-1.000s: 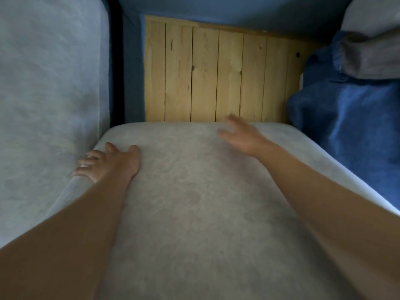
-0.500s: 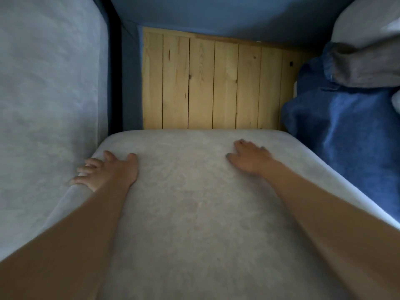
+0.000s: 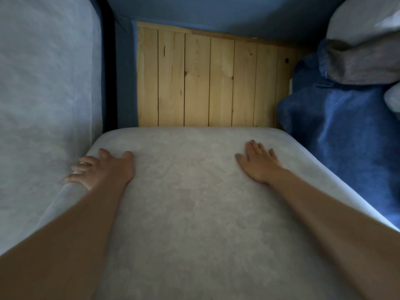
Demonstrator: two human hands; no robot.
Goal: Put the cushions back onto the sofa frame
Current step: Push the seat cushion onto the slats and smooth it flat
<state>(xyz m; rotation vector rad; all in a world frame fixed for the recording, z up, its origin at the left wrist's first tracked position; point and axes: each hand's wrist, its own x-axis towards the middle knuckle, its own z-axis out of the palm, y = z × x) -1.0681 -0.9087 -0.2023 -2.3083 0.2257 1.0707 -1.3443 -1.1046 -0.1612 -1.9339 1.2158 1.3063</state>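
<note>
A large pale grey seat cushion [image 3: 194, 213] fills the middle of the head view, lying flat over the sofa frame. Its far edge stops short of the bare wooden slats [image 3: 207, 83] of the frame. My left hand [image 3: 104, 169] rests on the cushion's left edge, fingers spread and bent over the side. My right hand [image 3: 259, 163] lies flat on top near the right edge, fingers straight. A second pale grey cushion [image 3: 43, 94] lies along the left.
Blue upholstery of the sofa frame [image 3: 216, 11] runs along the back. A blue fabric heap [image 3: 337, 131] sits at the right, with a grey bundle [image 3: 363, 61] and a pale cushion [image 3: 363, 18] on top of it.
My right hand came down from the air onto the cushion and slid toward its right side. The cushion covers more of the slats. My left hand stayed at the left edge.
</note>
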